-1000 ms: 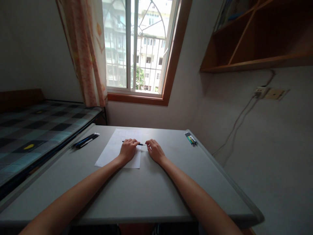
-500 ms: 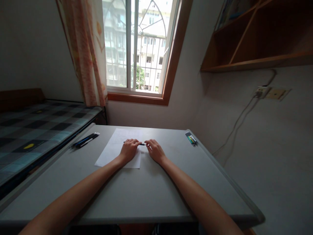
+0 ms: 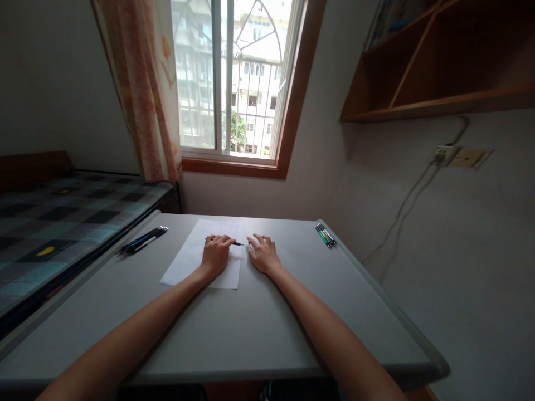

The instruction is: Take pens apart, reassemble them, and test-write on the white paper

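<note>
My left hand (image 3: pixel 216 252) is closed on a dark pen (image 3: pixel 238 243), held roughly level above the white sheet of paper (image 3: pixel 200 264). One end of the pen sticks out to the right past the fingers. Just right of the sheet, my right hand (image 3: pixel 263 253) is curled over the desk with its thumb and finger close together. A small dark bit shows at those fingertips, too small to name. A short gap parts it from the pen. Faint print shows on the upper part of the paper.
A bundle of dark pens (image 3: pixel 144 240) lies at the desk's left side. Several thin pens or refills (image 3: pixel 325 235), some green, lie near the right edge of the grey desk (image 3: pixel 267 328). A bed (image 3: pixel 83 206) is at left; a wooden shelf (image 3: pixel 438 106) hangs at right.
My two hands have come apart slightly. The right hand no longer meets the pen's end, and the left has shifted a little left with the pen.
</note>
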The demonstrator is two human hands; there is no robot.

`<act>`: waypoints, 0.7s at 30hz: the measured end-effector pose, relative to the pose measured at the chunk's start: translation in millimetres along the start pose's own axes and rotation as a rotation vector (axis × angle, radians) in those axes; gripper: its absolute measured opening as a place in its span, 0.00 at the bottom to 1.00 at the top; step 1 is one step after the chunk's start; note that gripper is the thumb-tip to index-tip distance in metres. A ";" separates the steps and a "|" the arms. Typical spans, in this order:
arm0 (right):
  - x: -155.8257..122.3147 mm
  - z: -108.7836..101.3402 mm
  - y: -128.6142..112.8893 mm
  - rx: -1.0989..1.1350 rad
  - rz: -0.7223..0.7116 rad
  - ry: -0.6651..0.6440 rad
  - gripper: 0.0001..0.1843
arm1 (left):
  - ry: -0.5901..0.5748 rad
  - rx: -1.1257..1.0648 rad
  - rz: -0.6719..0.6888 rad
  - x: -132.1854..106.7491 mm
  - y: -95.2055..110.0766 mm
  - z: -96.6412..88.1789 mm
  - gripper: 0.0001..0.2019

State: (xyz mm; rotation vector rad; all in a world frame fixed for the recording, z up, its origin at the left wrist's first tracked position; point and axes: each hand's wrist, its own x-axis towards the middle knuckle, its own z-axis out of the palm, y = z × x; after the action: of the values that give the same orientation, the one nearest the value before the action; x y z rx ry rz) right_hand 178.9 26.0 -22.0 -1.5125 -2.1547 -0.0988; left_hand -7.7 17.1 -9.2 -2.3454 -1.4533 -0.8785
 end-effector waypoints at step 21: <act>-4.3 -11.3 -1.4 0.173 -0.167 0.130 0.14 | -0.014 0.027 0.003 -0.2 1.0 0.8 0.17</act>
State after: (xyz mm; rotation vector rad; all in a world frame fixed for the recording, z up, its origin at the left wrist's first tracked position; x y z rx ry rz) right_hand 182.8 18.0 -13.7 -1.1966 -2.1231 -0.0637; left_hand -6.6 16.8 -9.8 -2.3382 -1.4576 -0.8388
